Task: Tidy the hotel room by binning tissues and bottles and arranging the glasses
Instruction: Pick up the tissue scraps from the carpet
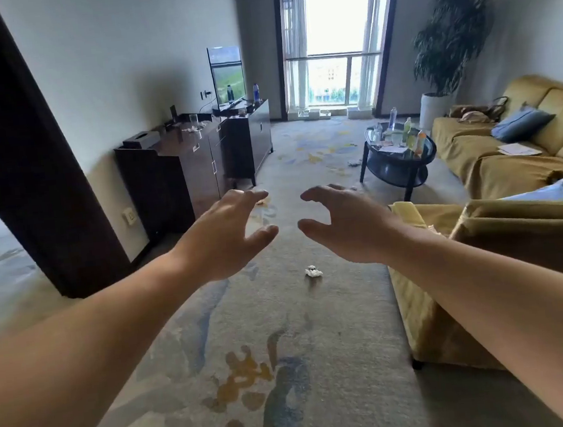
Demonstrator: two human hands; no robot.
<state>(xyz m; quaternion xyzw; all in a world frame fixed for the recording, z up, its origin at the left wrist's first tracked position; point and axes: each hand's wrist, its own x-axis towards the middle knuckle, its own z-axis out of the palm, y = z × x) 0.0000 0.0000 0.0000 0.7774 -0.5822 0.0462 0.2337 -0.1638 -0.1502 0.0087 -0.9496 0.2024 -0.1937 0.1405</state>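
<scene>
Two spread, empty grips, left hand and right hand, hover over carpet bearing a crumpled tissue.

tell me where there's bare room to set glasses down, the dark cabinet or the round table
The dark cabinet top has a bare stretch between the tissue box and the glass with crumpled tissues. The round table is crowded with bottles and papers.

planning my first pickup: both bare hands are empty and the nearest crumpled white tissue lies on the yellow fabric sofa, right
Not quite. In the head view the crumpled white tissue lies on the patterned carpet, left of the yellow fabric sofa, not on it. The left hand and right hand are indeed empty.
</scene>
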